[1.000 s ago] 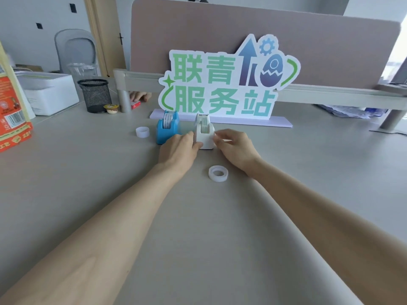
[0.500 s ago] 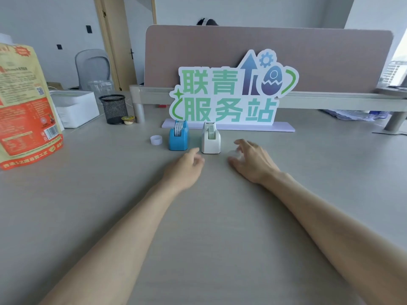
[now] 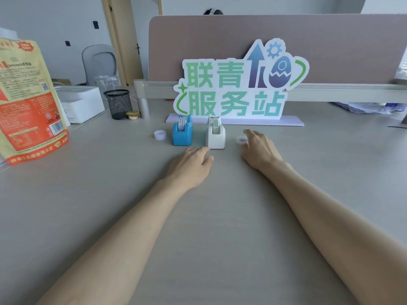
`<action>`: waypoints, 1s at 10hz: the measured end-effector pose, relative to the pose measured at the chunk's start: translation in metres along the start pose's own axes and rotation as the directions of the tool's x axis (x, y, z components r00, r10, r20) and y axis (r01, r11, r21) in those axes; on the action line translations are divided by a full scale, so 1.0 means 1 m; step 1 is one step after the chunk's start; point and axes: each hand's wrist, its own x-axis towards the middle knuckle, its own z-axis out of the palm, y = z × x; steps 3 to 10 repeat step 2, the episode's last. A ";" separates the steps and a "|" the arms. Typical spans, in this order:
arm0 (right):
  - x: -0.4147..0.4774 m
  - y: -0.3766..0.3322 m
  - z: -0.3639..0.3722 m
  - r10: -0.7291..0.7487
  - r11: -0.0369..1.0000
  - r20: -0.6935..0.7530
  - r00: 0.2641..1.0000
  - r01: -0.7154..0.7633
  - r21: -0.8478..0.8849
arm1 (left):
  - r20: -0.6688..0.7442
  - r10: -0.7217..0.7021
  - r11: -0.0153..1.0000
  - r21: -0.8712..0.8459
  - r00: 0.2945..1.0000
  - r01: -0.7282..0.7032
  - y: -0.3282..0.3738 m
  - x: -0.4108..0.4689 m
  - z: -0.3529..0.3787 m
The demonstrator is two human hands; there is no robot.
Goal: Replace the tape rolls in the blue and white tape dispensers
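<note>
A person's two bare forearms reach forward across a grey table (image 3: 220, 227), palms down.

The left hand (image 3: 190, 166) lies flat with its fingers straight and relaxed, holding nothing. Its fingertips are right at the near left corner of the white dispenser (image 3: 215, 137); whether they touch it is not clear. The blue dispenser (image 3: 181, 134) stands just beyond and slightly left of those fingertips, beside the white one. Each dispenser stands upright with a roll of tape seated in its top. Further left of the left fingers, past the blue dispenser, a spare roll (image 3: 160, 135) lies flat on the table.

The right hand (image 3: 261, 150) rests to the right of the white dispenser, its fingers loosely extended and spread, not curled. A blurred roll (image 3: 240, 139) lies at the thumb side of these fingers, against or just beside them; the blur hides whether there is contact.

Beyond all the fingers stands a sign (image 3: 240, 84) with green characters. Far to the left of the left hand are a mesh cup (image 3: 119, 103), a white box (image 3: 81, 103) and an orange bag (image 3: 28, 102).
</note>
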 end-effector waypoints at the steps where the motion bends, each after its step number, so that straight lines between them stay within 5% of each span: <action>1: -0.014 -0.001 -0.001 -0.087 0.996 -0.033 0.996 0.086 -0.027 | -0.010 0.009 1.000 0.009 1.000 -0.009 0.001 -0.002 0.001; 10: -0.028 -0.004 -0.001 -0.102 0.994 -0.018 0.995 0.101 -0.028 | -0.046 0.007 1.000 0.026 0.999 -0.006 -0.001 0.000 0.003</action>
